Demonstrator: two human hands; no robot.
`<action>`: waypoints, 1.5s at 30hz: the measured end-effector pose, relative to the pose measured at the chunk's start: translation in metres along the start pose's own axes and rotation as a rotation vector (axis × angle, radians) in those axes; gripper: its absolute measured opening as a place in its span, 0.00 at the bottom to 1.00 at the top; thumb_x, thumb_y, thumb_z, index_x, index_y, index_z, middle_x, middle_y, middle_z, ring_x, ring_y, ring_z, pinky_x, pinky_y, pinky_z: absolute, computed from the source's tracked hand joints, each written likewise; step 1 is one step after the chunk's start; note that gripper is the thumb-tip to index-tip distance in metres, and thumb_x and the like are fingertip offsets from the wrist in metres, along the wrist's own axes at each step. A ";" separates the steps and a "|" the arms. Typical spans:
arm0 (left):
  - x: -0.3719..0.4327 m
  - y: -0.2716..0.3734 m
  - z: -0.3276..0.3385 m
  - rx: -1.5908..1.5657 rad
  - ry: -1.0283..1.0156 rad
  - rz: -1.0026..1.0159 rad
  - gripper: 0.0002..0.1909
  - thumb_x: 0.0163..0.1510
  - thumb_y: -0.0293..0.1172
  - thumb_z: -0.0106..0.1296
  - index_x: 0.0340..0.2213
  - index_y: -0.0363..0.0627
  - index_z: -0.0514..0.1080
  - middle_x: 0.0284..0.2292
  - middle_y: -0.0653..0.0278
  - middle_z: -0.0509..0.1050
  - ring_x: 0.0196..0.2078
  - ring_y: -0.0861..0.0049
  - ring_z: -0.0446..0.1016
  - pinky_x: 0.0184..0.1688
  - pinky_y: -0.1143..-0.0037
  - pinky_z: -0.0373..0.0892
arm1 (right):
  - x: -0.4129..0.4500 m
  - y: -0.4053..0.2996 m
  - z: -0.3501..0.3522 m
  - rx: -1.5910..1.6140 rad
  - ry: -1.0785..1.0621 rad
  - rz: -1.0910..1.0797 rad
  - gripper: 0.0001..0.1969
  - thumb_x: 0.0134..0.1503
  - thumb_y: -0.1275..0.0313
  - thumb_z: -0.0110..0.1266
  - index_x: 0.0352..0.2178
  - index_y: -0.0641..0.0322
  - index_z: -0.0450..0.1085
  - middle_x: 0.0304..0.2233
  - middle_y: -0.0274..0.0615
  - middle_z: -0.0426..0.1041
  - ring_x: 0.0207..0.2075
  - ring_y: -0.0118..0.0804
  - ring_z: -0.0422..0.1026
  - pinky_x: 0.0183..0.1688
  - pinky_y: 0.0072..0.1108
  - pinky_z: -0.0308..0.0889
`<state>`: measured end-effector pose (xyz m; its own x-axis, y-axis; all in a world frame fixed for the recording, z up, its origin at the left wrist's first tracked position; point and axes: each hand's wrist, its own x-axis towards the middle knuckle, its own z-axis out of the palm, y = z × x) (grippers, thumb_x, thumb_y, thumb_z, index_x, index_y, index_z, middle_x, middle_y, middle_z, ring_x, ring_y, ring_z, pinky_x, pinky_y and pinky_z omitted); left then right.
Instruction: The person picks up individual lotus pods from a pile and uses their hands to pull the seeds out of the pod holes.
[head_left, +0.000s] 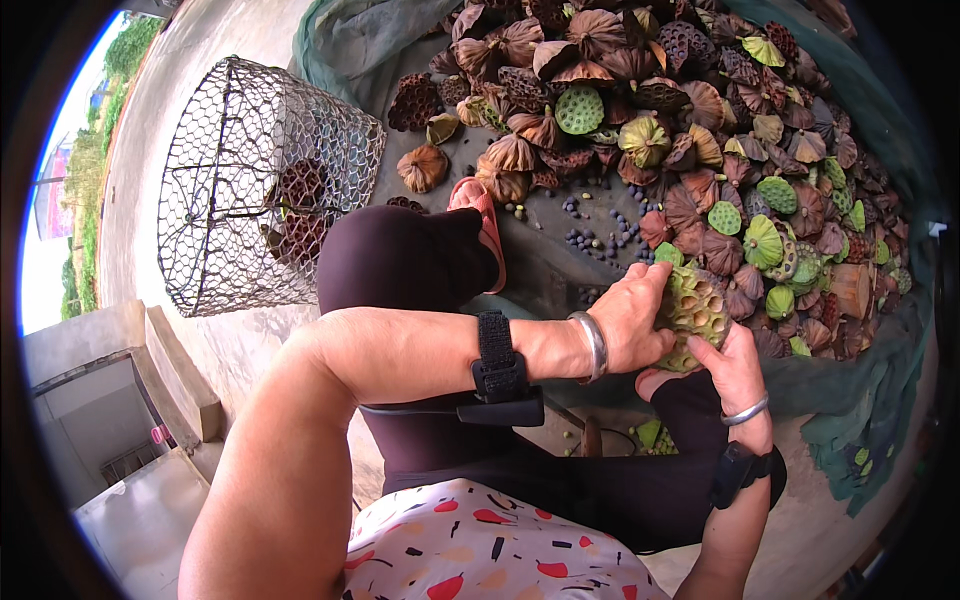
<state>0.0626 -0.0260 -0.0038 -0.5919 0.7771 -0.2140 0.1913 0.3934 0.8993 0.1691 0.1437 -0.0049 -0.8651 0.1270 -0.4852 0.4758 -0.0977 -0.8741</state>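
Note:
A yellow-green lotus seed pod (696, 307) is held between both hands, its face of open pits turned up; most of the pits look hollow. My right hand (731, 360) grips the pod's lower right edge, thumb over the face and fingers behind. Against its left side presses my left hand (626, 322), whose fingertips are partly hidden by the hand itself. Just beyond the hands, dark loose lotus seeds (607, 236) lie scattered on a dark sheet. A large heap of brown and green lotus pods (705, 142) rises past them.
A wire mesh basket (225, 180) on its side at left holds several dark pods (300, 202). Green netting (885, 420) borders the heap. Below my legs, green seeds (664, 442) sit beside a wooden piece (592, 437). My foot in a pink sandal (489, 240) stands near the seeds.

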 end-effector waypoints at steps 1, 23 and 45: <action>0.000 0.000 0.000 0.004 -0.005 -0.006 0.38 0.37 0.31 0.55 0.48 0.28 0.51 0.39 0.40 0.62 0.42 0.50 0.64 0.45 0.68 0.63 | 0.000 -0.001 0.000 -0.001 0.001 0.002 0.11 0.49 0.80 0.50 0.36 0.72 0.66 0.32 0.37 0.72 0.31 0.24 0.68 0.36 0.18 0.65; 0.001 -0.005 -0.008 0.026 -0.118 -0.177 0.37 0.37 0.34 0.56 0.47 0.29 0.53 0.39 0.40 0.64 0.44 0.51 0.63 0.46 0.68 0.62 | 0.002 -0.001 0.004 -0.137 -0.009 0.024 0.12 0.48 0.81 0.50 0.36 0.72 0.66 0.33 0.37 0.72 0.33 0.24 0.68 0.38 0.19 0.64; 0.012 -0.301 -0.176 0.213 0.426 -0.473 0.09 0.40 0.30 0.55 0.26 0.39 0.74 0.22 0.57 0.74 0.25 0.71 0.74 0.31 0.75 0.69 | 0.038 0.002 0.017 -0.142 0.054 0.260 0.14 0.47 0.77 0.50 0.38 0.72 0.65 0.34 0.39 0.72 0.35 0.25 0.68 0.40 0.19 0.63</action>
<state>-0.1402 -0.2212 -0.2095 -0.8988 0.2524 -0.3584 -0.0404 0.7664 0.6411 0.1344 0.1312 -0.0245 -0.7036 0.1687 -0.6903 0.7008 0.0044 -0.7133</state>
